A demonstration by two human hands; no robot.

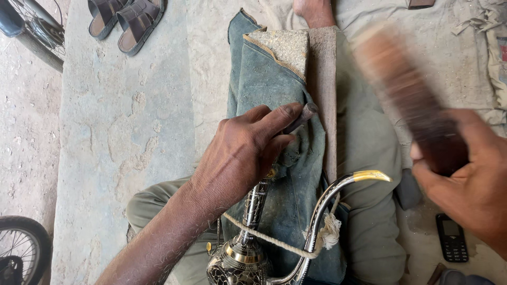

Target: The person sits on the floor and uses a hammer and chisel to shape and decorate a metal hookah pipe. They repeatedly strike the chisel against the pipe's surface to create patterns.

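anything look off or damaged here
Nothing looks broken. The wooden mallet in the right hand is only motion-blurred. The left hand holds a punch on worn, dusty denim. A phone lies on the gritty floor.

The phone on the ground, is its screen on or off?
Off, it seems: the phone lies face up near the right hand, its screen dark.

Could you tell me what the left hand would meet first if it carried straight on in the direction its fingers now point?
Probably the upright brown block. The left hand points up-right, gripping a small dark tool against blue cloth; the block's edge lies just past the tool tip, though depth is unclear.
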